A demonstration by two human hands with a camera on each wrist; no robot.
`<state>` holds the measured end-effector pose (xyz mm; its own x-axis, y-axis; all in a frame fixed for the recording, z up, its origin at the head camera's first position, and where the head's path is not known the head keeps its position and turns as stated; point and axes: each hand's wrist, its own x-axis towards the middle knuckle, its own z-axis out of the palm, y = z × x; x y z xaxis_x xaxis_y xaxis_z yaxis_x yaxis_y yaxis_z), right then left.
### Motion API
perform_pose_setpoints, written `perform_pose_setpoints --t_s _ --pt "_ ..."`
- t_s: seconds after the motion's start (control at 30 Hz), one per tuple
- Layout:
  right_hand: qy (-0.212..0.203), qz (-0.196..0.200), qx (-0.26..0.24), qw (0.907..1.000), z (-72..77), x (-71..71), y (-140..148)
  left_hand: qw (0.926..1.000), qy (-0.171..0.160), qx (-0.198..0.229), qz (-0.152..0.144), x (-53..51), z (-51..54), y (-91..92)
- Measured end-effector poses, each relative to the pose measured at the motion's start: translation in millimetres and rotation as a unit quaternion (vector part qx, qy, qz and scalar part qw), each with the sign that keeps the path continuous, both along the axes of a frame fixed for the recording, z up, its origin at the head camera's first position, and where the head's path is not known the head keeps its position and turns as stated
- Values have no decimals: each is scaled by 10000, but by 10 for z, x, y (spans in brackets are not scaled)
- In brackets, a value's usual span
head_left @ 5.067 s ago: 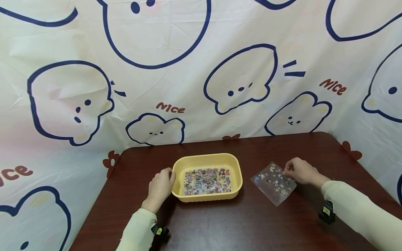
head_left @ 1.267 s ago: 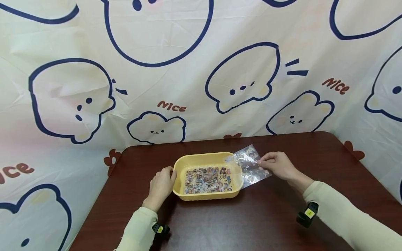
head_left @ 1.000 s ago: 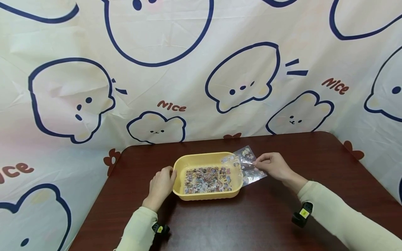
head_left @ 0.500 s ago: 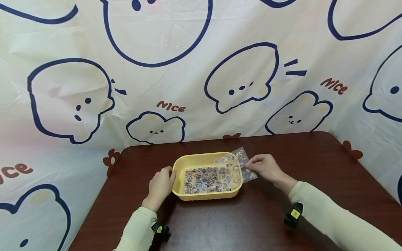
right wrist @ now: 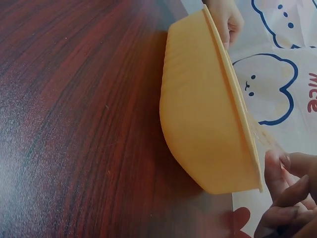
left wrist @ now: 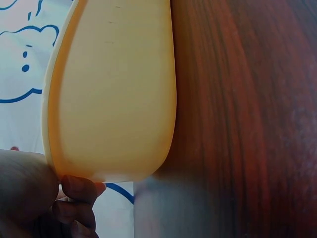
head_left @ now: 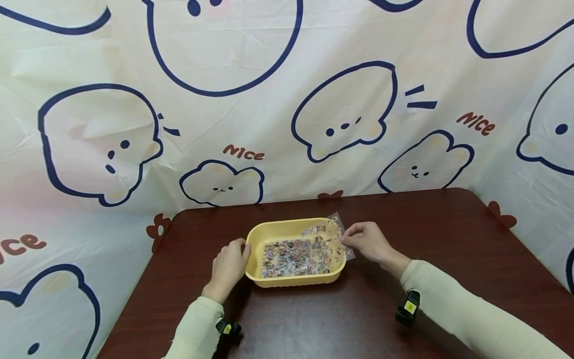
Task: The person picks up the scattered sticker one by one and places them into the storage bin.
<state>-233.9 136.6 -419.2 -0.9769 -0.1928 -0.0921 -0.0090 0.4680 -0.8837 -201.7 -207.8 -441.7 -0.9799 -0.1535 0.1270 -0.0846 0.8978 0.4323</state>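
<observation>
A yellow plastic basin (head_left: 293,283) sits on the table with a layer of small colourful sticker sheets (head_left: 287,257) in it. My left hand (head_left: 227,269) grips its left rim; in the left wrist view the thumb and curled fingers (left wrist: 74,201) meet at the basin's end wall (left wrist: 114,89). My right hand (head_left: 369,244) pinches the right edge of a clear sticker sheet (head_left: 336,219), which lies slantwise over the basin's right part. In the right wrist view a sliver of the sheet (right wrist: 266,139) rises past the rim to the pinching fingertips (right wrist: 275,166).
The dark brown wooden table (head_left: 314,324) has rounded far corners. A white curtain (head_left: 269,124) printed with cartoon animals hangs behind it and along both sides. Each wrist wears a black camera (head_left: 408,309) on a strap.
My right hand has lifted the clear sticker sheet from the table on the right and moved it left over the basin's right side. The left hand stays on the rim.
</observation>
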Motion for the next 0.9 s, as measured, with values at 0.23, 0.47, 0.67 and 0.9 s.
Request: perform_pose_setpoints --t_s 0.23,0.47,0.67,0.9 --pt "22 107 -64 9999 -18 -3 -79 10000 -26 -14 -11 3 2 -2" --pt "244 305 122 9992 2 7 -143 10000 -8 13 4 8 6 6" --pt "284 249 590 9975 15 23 -219 10000 13 40 8 12 8 5" --pt "450 70 1478 9880 73 38 -264 10000 25 49 32 9 13 -3"
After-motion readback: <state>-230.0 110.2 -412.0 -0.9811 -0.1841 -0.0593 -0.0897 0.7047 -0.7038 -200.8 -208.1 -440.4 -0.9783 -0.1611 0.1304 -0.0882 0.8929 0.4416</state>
